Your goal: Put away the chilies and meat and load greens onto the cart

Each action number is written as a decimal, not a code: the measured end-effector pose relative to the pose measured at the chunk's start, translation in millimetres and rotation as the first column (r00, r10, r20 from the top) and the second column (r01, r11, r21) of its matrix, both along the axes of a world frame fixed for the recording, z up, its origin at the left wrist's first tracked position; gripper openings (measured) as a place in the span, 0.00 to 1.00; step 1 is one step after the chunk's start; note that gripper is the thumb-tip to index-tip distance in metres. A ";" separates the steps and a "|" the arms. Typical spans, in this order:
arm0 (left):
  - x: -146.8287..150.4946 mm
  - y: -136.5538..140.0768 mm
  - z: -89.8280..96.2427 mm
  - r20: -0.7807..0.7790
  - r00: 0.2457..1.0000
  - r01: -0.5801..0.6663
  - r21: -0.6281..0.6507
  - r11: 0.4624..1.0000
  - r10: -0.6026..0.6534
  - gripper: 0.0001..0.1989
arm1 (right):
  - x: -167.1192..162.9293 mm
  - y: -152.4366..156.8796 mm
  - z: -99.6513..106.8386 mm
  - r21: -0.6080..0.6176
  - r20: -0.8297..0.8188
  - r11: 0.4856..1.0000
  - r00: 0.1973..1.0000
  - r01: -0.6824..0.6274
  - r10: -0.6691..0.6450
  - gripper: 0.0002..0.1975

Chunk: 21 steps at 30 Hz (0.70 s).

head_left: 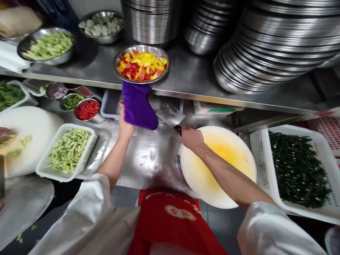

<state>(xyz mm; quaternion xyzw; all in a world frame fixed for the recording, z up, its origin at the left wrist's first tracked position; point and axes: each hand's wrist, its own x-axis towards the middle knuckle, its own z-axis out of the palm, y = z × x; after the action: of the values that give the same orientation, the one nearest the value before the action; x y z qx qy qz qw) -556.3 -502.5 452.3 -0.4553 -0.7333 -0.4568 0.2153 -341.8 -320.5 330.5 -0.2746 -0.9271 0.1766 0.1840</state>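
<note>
In my right hand (pixel 190 136) is the black handle of a cleaver (pixel 172 112), fingers wrapped round it. Its broad blade points left and away from me, partly under the shelf edge. My left hand (pixel 125 122) grips a purple cloth (pixel 138 109) that hangs over its fingers and hides most of them. The cloth is close to the blade; whether they touch is hidden. Beneath my right forearm lies a round white cutting board (pixel 217 191), stained yellow in the middle. Just above the cloth, on the shelf, stands a steel bowl (pixel 117 69) of cut red and yellow peppers.
Stacked steel bowls (pixel 265 53) crowd the steel shelf (pixel 186 79). A white basket (pixel 289 207) of dark green strips stands right, another basket (pixel 79 166) of pale green pieces left. At far left a co-worker's hand (pixel 6 134) is over another board (pixel 45 120).
</note>
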 end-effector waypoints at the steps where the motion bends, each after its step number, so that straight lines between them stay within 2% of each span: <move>1: 3.1 17.1 -0.9 -0.072 0.997 0.018 -0.074 0.997 -0.024 0.26 | -11.3 4.0 14.9 0.044 0.005 0.999 1.000 -0.027 0.027 0.16; 2: 7.0 33.6 -4.1 -0.136 0.989 0.024 -0.188 0.982 -0.050 0.25 | -21.4 6.1 27.6 0.080 0.010 0.995 0.998 -0.059 0.058 0.17; 4: 13.4 64.0 -12.3 -0.218 0.973 -0.023 -0.433 0.901 -0.080 0.27 | -37.6 5.1 47.3 0.134 0.035 0.984 0.993 -0.118 0.114 0.17; 6: 13.1 90.9 -16.7 -0.268 0.963 -0.139 -0.542 0.829 -0.014 0.31 | -48.1 -0.1 60.7 0.178 0.067 0.972 0.987 -0.155 0.145 0.18; 9: -7.5 122.2 -11.7 -0.295 0.934 -0.325 -0.463 0.824 0.202 0.26 | -52.2 -9.0 70.3 0.203 0.110 0.967 0.985 -0.153 0.133 0.18; 12: -47.8 138.3 3.9 -0.267 0.904 -0.416 -0.356 0.837 0.335 0.21 | -39.8 -13.2 66.6 0.196 0.155 0.975 0.985 -0.102 0.072 0.15; 15: -92.7 135.6 28.1 -0.187 0.898 -0.440 -0.332 0.835 0.399 0.19 | -8.5 -14.6 45.8 0.181 0.169 0.983 0.986 -0.037 0.005 0.13; 17: -119.5 120.6 46.9 -0.129 0.909 -0.417 -0.309 0.855 0.397 0.18 | 20.6 -17.2 20.9 0.150 0.147 0.988 0.988 0.022 -0.044 0.12; 19: -139.8 92.5 63.1 -0.100 0.935 -0.356 -0.268 0.895 0.341 0.18 | 51.3 -22.7 -12.3 0.088 0.113 0.992 0.988 0.096 -0.105 0.12; 21: -148.8 50.3 72.6 -0.048 0.977 -0.213 -0.212 0.954 0.207 0.18 | 78.1 -32.0 -50.5 0.019 0.047 0.989 0.988 0.148 -0.148 0.15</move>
<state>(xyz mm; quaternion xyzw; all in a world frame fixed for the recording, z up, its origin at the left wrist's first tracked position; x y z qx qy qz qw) -705.1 -452.2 525.0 -0.4011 -0.8200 -0.3433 0.2211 -263.7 -352.5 279.9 -0.3454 -0.9097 0.1486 0.1764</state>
